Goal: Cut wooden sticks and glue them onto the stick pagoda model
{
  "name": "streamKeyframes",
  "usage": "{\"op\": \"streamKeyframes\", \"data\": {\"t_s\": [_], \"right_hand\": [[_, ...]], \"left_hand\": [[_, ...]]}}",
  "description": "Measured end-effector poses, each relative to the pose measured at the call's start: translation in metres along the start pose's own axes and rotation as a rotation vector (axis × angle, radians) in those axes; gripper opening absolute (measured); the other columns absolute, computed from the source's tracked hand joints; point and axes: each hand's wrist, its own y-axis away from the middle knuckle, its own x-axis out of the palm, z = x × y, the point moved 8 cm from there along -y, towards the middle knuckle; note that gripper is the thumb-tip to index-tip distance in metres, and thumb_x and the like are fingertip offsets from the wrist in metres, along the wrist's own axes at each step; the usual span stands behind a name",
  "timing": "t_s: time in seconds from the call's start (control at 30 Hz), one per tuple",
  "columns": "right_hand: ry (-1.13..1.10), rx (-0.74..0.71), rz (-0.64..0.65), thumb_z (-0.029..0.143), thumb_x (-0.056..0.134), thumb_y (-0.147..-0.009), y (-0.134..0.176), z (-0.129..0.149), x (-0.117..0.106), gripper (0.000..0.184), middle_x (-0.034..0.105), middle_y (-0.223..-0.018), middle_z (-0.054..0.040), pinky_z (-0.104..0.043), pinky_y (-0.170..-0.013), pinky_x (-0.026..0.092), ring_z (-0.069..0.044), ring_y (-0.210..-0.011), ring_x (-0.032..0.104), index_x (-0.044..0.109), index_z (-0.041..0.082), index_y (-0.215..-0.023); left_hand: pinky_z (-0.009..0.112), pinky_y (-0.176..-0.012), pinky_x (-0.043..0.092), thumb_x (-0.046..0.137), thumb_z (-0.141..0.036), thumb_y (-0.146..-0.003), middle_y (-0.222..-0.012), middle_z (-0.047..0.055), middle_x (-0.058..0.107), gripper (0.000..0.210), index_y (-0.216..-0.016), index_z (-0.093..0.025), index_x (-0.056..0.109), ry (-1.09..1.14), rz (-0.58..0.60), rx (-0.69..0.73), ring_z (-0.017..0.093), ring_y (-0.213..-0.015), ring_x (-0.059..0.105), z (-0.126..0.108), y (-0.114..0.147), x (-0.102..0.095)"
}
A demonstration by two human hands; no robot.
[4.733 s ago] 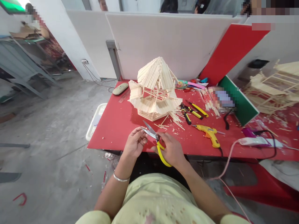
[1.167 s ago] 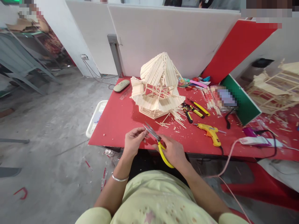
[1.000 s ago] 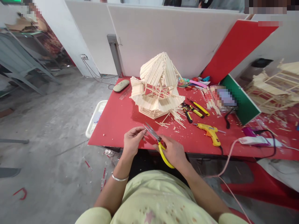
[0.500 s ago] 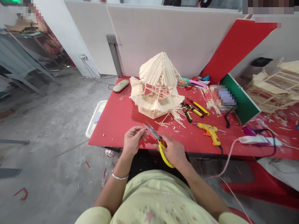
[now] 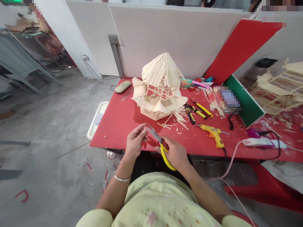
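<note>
My right hand (image 5: 176, 152) is wrapped round the yellow handles of a pair of scissors (image 5: 155, 134), whose blades point up and left. The blade tips reach my left hand (image 5: 136, 141), whose thumb and fingers are pinched together. Whatever sits in that pinch is too small to make out. Just beyond both hands, a pavilion model (image 5: 161, 88) built of thin wooden sticks stands upright on the red table (image 5: 113, 126). Loose wooden sticks (image 5: 181, 116) lie in a heap at its right foot.
Right of the model lie black-and-yellow pliers (image 5: 190, 113), a yellow utility knife (image 5: 204, 109) and a yellow glue gun (image 5: 213, 134) with its cord. A beige oblong case (image 5: 123, 86) rests at the back left. A green board (image 5: 247, 101) stands before another stick model (image 5: 272, 91).
My left hand's fingers have shifted slightly, the fingertips rising beside the blade tips. The scissors' blades look closer together than before. The model and tools have stayed put.
</note>
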Motion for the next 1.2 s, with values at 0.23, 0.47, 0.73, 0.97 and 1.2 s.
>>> {"op": "streamKeyframes", "data": {"t_s": [0.23,0.47,0.73,0.97,1.2], "right_hand": [[-0.030,-0.053,-0.018,0.054,0.058,-0.083,0.002,0.009,-0.002,0.050,0.068,-0.101,-0.0037,-0.029,-0.071,0.043,-0.020,-0.087,0.064,0.053,0.026,-0.124],[-0.023,-0.106,-0.027,0.051,0.058,-0.084,0.001,0.015,0.000,0.051,0.065,-0.112,-0.0057,-0.031,-0.080,0.045,-0.022,-0.099,0.062,0.050,0.025,-0.127],[0.013,-0.100,-0.023,0.052,0.055,-0.086,0.002,0.015,-0.001,0.048,0.066,-0.106,-0.0058,-0.030,-0.075,0.043,-0.022,-0.095,0.063,0.051,0.025,-0.126],[-0.007,-0.098,-0.043,0.048,0.052,-0.089,0.003,0.015,-0.004,0.041,0.066,-0.104,-0.0055,-0.028,-0.076,0.043,-0.020,-0.093,0.063,0.054,0.025,-0.123],[-0.030,-0.097,-0.102,0.046,0.054,-0.089,0.004,0.011,-0.007,0.044,0.068,-0.102,-0.0082,-0.027,-0.077,0.044,-0.020,-0.091,0.063,0.056,0.022,-0.126]], "left_hand": [[0.016,-0.049,0.045,0.083,-0.029,-0.066,-0.063,0.001,0.067,0.026,-0.081,-0.014,0.068,0.046,0.008,-0.078,0.008,-0.053,0.060,0.007,0.003,0.002],[0.017,-0.047,0.044,0.083,-0.031,-0.065,-0.059,0.001,0.066,0.026,-0.076,-0.013,0.067,0.034,0.021,-0.093,0.007,-0.047,0.056,0.005,0.009,0.014],[0.019,-0.048,0.046,0.083,-0.029,-0.063,-0.058,0.003,0.066,0.023,-0.073,-0.013,0.071,-0.023,0.009,-0.054,0.009,-0.049,0.058,0.002,0.010,0.011],[0.020,-0.049,0.048,0.082,-0.027,-0.064,-0.060,0.004,0.068,0.018,-0.071,-0.014,0.073,-0.044,0.015,0.020,0.011,-0.053,0.061,-0.011,0.014,0.021],[0.021,-0.050,0.051,0.084,-0.028,-0.062,-0.060,0.003,0.068,0.020,-0.071,-0.014,0.072,0.009,0.000,0.017,0.012,-0.053,0.062,-0.010,0.018,0.028]]}}
